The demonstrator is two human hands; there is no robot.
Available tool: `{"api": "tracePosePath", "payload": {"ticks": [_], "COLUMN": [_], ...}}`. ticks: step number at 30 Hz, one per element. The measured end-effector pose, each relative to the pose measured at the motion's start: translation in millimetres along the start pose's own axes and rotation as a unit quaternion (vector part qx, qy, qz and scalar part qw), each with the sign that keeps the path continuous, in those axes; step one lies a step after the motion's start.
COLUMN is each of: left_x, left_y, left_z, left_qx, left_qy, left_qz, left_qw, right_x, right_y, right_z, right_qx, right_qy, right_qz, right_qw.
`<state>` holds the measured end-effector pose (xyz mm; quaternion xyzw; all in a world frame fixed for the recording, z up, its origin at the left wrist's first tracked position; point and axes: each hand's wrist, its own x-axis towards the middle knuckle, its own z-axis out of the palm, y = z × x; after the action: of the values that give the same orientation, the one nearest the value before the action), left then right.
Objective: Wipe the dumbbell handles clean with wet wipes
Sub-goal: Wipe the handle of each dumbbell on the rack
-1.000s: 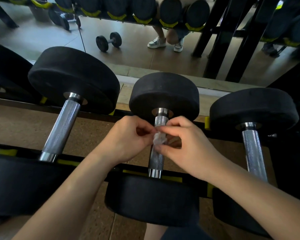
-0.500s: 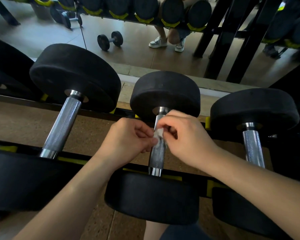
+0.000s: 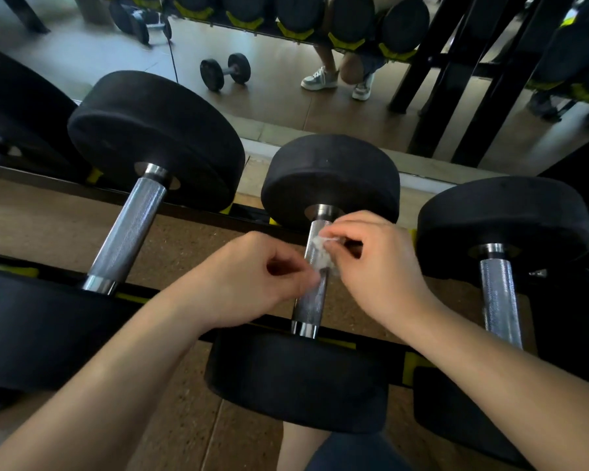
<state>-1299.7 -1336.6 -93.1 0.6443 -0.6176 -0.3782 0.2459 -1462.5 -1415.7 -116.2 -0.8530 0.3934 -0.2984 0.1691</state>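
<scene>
Wipe (image 3: 322, 254): small wad on the middle handle (image 3: 310, 302).
Left hand (image 3: 252, 280): pinches its lower edge.
Right hand (image 3: 378, 263): pinches its top.
Advice: wrap fully, then rub lengthwise.

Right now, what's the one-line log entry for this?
wipe | pinched by left hand and right hand | against middle handle | near far end

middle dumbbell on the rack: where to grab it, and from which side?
Probably the knurled handle, taken from above with a wrap across the bar, on its bare near stretch clear of the wet wipe. It lies open between the rack rails. The black heads are too broad, and neighbouring dumbbells flank both sides.
</scene>
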Motion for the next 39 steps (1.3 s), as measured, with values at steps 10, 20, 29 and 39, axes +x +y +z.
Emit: {"api": "tracePosePath", "payload": {"ticks": [10,20,29,39], "left_x": [-53,-57,-59,-65], "left_y": [17,16,3,9], "left_z": [47,61,62,45], "left_qx": [0.244,0.282,0.165,0.059], "left_qy": [0.070,0.177,0.228,0.117], "left_qz": [0.304,0.317,0.304,-0.083], "left_qw": [0.918,0.888,0.910,0.988], "right_x": [0,-1,1,14], "right_y": [3,6,8,10], "right_z": [-7,-8,-8,-10], "right_qx": [-0.036,-0.036,-0.042,-0.034], "right_qy": [-0.111,-0.165,-0.174,-0.160], "right_qz": [-0.133,-0.188,-0.250,-0.254], "right_qw": [0.984,0.968,0.952,0.953]}}
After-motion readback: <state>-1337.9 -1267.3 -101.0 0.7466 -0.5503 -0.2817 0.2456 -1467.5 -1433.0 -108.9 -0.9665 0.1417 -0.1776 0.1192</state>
